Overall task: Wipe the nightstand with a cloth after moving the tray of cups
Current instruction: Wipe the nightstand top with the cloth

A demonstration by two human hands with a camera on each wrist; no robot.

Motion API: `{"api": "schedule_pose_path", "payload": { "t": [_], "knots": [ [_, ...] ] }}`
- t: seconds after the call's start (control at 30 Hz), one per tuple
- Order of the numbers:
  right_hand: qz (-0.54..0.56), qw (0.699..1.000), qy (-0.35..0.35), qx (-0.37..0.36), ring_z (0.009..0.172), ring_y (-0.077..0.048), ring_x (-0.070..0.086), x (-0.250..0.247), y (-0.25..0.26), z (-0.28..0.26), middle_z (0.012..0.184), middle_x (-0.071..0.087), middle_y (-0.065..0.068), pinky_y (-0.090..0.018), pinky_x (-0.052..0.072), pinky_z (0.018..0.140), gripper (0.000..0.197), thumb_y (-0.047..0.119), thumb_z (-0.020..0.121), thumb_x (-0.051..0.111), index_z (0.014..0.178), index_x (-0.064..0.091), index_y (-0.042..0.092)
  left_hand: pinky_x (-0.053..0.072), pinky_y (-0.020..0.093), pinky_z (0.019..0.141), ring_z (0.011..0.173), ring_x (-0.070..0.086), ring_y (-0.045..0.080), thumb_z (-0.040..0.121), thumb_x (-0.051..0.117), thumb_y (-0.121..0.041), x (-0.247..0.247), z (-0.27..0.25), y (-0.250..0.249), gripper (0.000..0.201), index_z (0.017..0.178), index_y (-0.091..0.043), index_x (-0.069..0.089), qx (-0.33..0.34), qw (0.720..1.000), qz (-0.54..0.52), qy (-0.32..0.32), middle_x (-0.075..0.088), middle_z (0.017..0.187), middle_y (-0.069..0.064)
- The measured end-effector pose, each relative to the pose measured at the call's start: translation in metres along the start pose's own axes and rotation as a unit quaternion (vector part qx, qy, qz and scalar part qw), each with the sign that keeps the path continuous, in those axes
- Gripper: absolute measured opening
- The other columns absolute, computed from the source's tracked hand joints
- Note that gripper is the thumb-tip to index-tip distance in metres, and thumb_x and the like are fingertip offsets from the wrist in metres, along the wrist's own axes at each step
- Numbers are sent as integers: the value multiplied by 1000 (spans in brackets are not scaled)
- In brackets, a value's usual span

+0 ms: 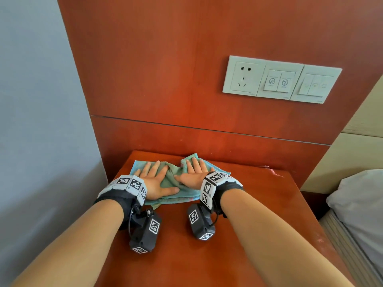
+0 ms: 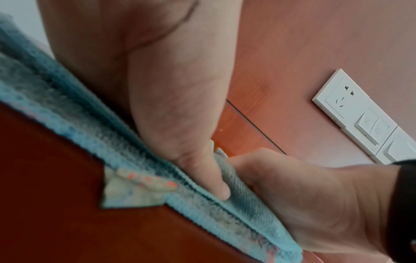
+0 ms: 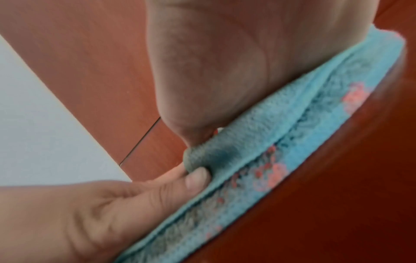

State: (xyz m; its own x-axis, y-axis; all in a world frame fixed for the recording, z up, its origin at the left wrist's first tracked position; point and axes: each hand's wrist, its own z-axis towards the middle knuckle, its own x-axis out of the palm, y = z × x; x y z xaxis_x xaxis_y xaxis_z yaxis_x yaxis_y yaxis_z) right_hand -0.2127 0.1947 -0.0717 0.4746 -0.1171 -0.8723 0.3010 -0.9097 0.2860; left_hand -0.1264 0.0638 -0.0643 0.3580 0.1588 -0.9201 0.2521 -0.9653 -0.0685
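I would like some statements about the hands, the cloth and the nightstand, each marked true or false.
1. Both hands lie flat on the cloth. True: the left hand and the right hand press the blue-green cloth with straight fingers.
2. The cloth lies at the front edge of the nightstand. False: it lies toward the back of the nightstand, near the wood wall panel.
3. A tray of cups stands on the nightstand. False: no tray is in view.
4. A white socket and switch panel is on the wall panel. True.
5. The thumbs point toward each other. True.
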Motion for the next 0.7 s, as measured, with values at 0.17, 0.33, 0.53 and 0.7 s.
{"api": "schedule_pose_path", "payload": {
  "t": [0.17,0.33,0.53,0.7],
  "knots": [
    [62,997,9,40,149,-21,-13,-19,-59,-3,163,-5,5,-45,-5,121,111,82,66,45,155,2,31,-3,49,120,148,-21,27,79,33,-81,-6,1,-27,95,150,-38,-13,-10,1000,1,26,-22,160,2],
    [77,991,-37,107,149,-20,-15,-46,-155,-24,163,-8,4,-46,-7,120,111,80,69,50,155,2,28,-4,51,120,147,-23,30,76,34,-83,-4,25,-117,99,150,-39,-13,41,999,11,21,-24,159,4],
    [118,975,-65,177,149,-22,-14,-67,-240,-42,162,-10,4,-47,-9,118,107,75,73,53,154,1,29,-7,51,120,146,-24,31,74,32,-86,0,49,-212,102,150,-36,-15,85,996,38,9,-26,159,5],
    [142,972,-61,177,149,-26,-10,-64,-246,-50,162,-13,4,-47,-5,118,103,71,78,53,154,-3,29,-7,50,120,146,-24,29,73,31,-87,-1,49,-220,103,149,-38,-17,85,995,41,19,-27,158,3]
  ]
}}
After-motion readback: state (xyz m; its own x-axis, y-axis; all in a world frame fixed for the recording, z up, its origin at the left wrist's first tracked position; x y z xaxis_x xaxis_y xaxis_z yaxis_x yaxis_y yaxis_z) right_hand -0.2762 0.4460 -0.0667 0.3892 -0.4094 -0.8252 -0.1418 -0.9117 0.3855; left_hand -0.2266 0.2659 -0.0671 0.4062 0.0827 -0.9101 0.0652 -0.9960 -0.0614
